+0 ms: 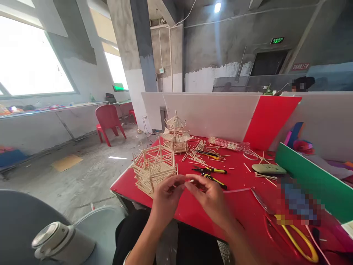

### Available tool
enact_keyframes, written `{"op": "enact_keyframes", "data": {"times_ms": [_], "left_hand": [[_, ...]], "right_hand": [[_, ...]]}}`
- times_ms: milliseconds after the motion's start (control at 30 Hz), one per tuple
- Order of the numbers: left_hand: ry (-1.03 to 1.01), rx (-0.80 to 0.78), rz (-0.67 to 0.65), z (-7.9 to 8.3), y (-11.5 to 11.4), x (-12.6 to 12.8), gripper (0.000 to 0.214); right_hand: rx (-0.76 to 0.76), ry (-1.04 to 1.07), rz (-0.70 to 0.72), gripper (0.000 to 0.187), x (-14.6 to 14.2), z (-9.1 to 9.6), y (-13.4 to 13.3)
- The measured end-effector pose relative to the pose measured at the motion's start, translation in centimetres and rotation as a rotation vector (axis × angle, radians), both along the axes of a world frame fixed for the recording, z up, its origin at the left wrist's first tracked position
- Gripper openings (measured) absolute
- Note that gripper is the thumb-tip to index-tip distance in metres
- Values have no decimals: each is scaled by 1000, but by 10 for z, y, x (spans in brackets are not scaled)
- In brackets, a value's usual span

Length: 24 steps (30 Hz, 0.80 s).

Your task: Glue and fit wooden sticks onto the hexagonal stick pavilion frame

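Just past the table's near edge, my left hand (168,197) and my right hand (209,197) meet with fingers pinched together. A short pale wooden stick (191,181) shows between their fingertips; most of it is hidden by the fingers. Left of and beyond my hands stands an open six-sided stick frame (154,167), and behind it a finished-looking stick pagoda (176,134) with tiered roofs. Right beyond my fingers lie yellow-and-black pliers (213,176), opened, on the red tabletop (198,206).
Loose sticks (194,157) and a yellow utility knife (211,154) lie farther back. A bagged bundle of sticks (228,143) rests near the white partition (206,114). Large scissors (286,228), an olive-green case (268,169) and a green board (311,180) are at right. A bucket (107,224) stands lower left.
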<state>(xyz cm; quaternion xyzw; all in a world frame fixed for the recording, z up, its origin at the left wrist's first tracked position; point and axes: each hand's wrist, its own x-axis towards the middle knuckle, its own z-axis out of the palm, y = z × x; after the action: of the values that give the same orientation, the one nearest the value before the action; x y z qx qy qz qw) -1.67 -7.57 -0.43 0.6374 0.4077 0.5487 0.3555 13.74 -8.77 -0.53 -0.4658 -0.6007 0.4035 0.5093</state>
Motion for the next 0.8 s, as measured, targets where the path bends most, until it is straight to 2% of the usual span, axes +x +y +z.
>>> {"op": "enact_keyframes", "data": {"times_ms": [100,167,267,433,567,633,700,800], "left_hand": [[110,49,132,4,4,-36,6],[165,81,218,5,9,-56,4],[189,111,270,9,16,-77,6],[55,89,293,10,28,-85,6],[-57,67,253,0,40,-86,10],[-40,102,290,-5,46,-87,10],[-6,136,321,-7,52,-89,9],[32,159,340,-9,61,-89,7]], "right_hand": [[-6,207,39,27,-41,0,22],[-36,327,44,24,-56,-2,34],[-49,413,45,23,-67,-4,48],[67,197,-48,21,-68,-3,59],[281,-55,-150,17,-62,-5,68],[359,-94,-218,26,-60,-7,73],[372,-81,-249,47,-59,-9,79],[312,-22,-155,68,-59,-9,87]]}}
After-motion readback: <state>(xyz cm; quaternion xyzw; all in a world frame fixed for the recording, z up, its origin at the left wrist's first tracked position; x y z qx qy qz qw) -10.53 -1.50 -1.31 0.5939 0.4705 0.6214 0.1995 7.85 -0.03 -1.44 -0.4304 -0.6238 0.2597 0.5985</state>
